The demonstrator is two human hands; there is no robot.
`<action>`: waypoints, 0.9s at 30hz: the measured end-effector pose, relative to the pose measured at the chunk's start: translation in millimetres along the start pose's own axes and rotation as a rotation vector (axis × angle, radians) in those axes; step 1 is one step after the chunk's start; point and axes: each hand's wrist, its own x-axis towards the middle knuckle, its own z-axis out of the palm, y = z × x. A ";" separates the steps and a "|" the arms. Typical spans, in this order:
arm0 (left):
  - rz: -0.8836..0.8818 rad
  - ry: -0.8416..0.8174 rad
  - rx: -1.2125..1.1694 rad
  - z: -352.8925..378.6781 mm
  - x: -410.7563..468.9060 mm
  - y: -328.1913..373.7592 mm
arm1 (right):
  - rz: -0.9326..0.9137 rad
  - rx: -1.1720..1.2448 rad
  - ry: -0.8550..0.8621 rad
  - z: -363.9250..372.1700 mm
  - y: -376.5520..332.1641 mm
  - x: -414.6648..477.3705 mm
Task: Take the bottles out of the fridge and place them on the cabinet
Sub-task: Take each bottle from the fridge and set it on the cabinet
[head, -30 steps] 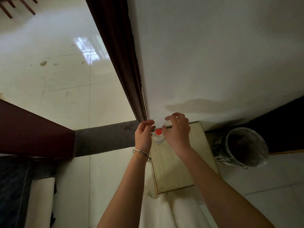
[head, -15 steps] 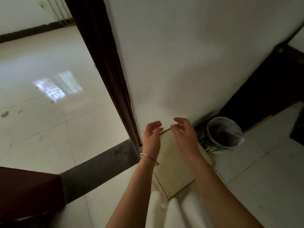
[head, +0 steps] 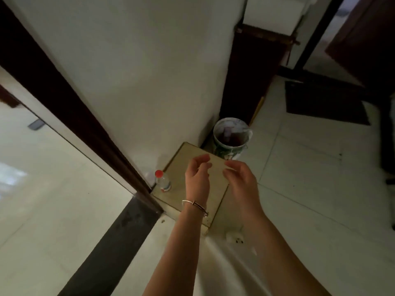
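Hovering left hand (head: 197,180) and right hand (head: 241,182), loosely curled and holding nothing, above cabinet (head: 181,167), bottle (head: 163,182) standing upright at its far-left corner by wall (head: 149,82), likely leaving room for more.

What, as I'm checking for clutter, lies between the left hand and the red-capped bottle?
Only bare cabinet top: the head view shows the left hand and the red-capped bottle apart, with nothing between them.
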 end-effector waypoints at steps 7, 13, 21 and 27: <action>-0.024 -0.246 0.071 63.2 -40.8 -20.2 | 0.012 0.104 0.249 -71.4 6.4 -17.8; -0.023 -0.404 0.128 116.5 -88.5 -41.0 | 0.008 0.141 0.416 -143.5 16.1 -46.6; -0.032 -0.596 0.191 195.8 -202.0 -83.3 | 0.029 0.263 0.611 -262.6 39.5 -114.8; -0.040 -0.710 0.239 248.7 -306.9 -123.9 | 0.028 0.340 0.720 -363.4 60.3 -179.8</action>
